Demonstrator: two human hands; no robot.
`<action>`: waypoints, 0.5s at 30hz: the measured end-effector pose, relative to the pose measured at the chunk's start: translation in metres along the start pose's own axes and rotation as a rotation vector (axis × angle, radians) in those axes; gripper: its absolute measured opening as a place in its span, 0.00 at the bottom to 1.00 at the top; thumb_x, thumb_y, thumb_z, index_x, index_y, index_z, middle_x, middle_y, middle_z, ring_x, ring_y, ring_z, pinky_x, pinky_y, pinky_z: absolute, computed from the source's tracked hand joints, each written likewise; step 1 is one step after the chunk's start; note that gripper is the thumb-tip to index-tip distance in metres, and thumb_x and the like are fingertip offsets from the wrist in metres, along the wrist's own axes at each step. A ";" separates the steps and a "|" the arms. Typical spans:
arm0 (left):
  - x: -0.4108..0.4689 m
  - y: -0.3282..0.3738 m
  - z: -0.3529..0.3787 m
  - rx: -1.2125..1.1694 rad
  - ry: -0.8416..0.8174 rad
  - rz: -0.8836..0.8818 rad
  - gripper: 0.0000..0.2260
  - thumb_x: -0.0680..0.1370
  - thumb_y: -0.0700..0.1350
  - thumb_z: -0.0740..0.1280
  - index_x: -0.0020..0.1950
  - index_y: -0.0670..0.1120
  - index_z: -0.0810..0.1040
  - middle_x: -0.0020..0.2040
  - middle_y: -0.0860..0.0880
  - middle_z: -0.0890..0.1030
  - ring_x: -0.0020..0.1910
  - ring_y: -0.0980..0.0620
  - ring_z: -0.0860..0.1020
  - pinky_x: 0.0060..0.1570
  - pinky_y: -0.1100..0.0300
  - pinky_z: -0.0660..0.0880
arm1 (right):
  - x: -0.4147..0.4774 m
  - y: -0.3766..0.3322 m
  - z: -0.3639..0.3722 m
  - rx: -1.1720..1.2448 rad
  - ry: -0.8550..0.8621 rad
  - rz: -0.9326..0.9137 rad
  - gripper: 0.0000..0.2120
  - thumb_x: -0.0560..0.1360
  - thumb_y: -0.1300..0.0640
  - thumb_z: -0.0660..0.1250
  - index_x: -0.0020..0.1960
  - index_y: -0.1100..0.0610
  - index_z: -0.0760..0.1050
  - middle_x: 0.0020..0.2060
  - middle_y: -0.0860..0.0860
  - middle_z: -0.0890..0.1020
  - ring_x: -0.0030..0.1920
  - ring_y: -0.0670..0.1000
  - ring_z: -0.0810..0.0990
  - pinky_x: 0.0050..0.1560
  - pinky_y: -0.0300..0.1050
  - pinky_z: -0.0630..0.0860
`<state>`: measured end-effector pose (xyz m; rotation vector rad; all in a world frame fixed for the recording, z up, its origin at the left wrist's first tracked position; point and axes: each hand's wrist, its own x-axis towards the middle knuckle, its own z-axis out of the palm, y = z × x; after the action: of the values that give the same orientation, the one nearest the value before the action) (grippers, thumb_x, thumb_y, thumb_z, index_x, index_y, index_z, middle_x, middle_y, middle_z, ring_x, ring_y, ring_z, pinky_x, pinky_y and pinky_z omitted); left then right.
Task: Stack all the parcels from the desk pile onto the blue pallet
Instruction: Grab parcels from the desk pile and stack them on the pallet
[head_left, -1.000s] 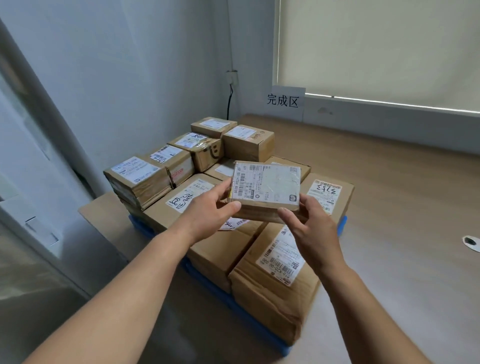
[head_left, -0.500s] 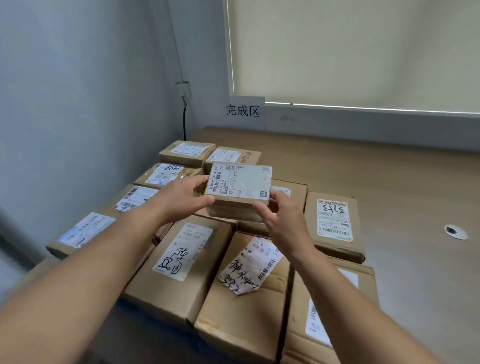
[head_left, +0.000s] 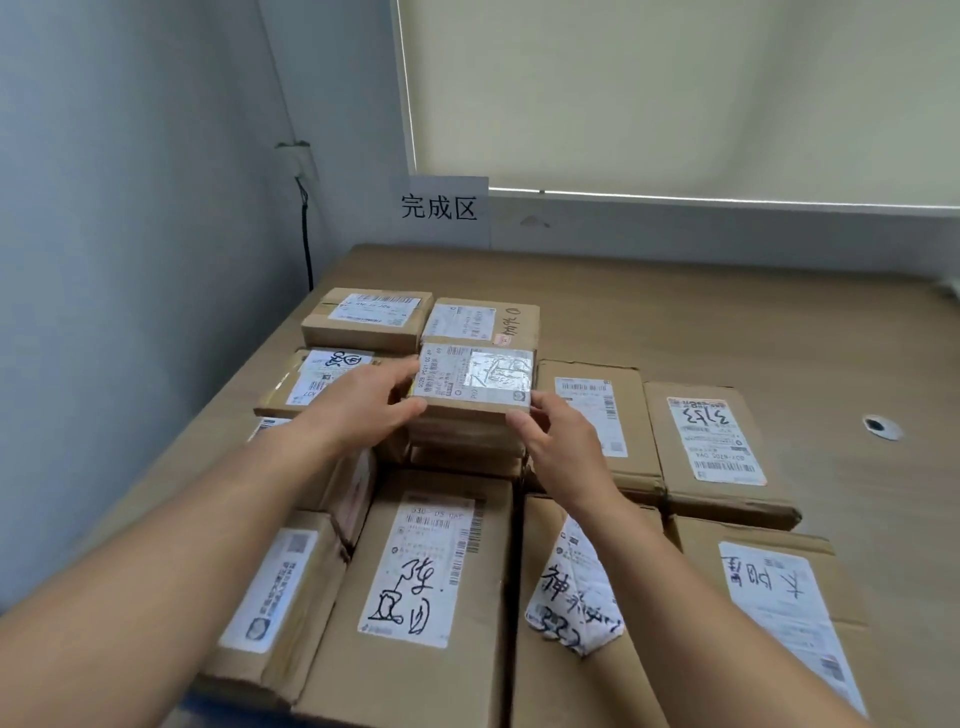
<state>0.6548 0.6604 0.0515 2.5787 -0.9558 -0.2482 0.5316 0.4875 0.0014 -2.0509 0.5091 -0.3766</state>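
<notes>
The left fingers (head_left: 402, 370) curl round the left end of a small flat parcel (head_left: 475, 379). The right fingers (head_left: 543, 402) pinch its near right corner. So the left hand (head_left: 363, 410) and the right hand (head_left: 563, 452) both hold it (its label has shiny tape on top). The parcel is right over a short stack of small boxes (head_left: 467, 447) in the middle of the pile; I cannot tell if it touches them. Bigger brown boxes lie close all around. A big box with black writing (head_left: 431, 571) lies nearest. A box marked 3153 (head_left: 717, 441) lies to the right. Past them is the wooden floor (head_left: 727, 322), then a white paper sign (head_left: 439, 208) on the wall.
</notes>
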 end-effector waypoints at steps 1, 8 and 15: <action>0.002 -0.003 0.001 0.035 0.006 0.011 0.20 0.78 0.49 0.64 0.70 0.55 0.69 0.67 0.54 0.74 0.63 0.52 0.71 0.61 0.54 0.69 | 0.001 0.002 0.002 -0.012 0.001 0.008 0.15 0.79 0.50 0.62 0.63 0.53 0.74 0.55 0.48 0.80 0.55 0.49 0.77 0.58 0.49 0.75; 0.010 -0.001 0.002 0.286 0.036 0.037 0.13 0.78 0.48 0.63 0.61 0.48 0.75 0.61 0.50 0.76 0.59 0.48 0.70 0.58 0.51 0.70 | 0.007 0.003 0.011 -0.009 0.038 0.034 0.15 0.80 0.54 0.60 0.65 0.53 0.73 0.58 0.48 0.80 0.58 0.48 0.76 0.59 0.45 0.73; 0.012 0.006 -0.001 0.285 0.032 0.008 0.15 0.78 0.49 0.62 0.64 0.49 0.74 0.61 0.49 0.76 0.62 0.48 0.69 0.57 0.50 0.71 | 0.008 0.000 0.005 -0.050 0.062 0.055 0.16 0.79 0.54 0.60 0.66 0.55 0.73 0.57 0.48 0.80 0.58 0.49 0.76 0.57 0.43 0.71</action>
<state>0.6603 0.6483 0.0542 2.8245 -1.0559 -0.0717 0.5404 0.4871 -0.0010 -2.0733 0.6174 -0.3992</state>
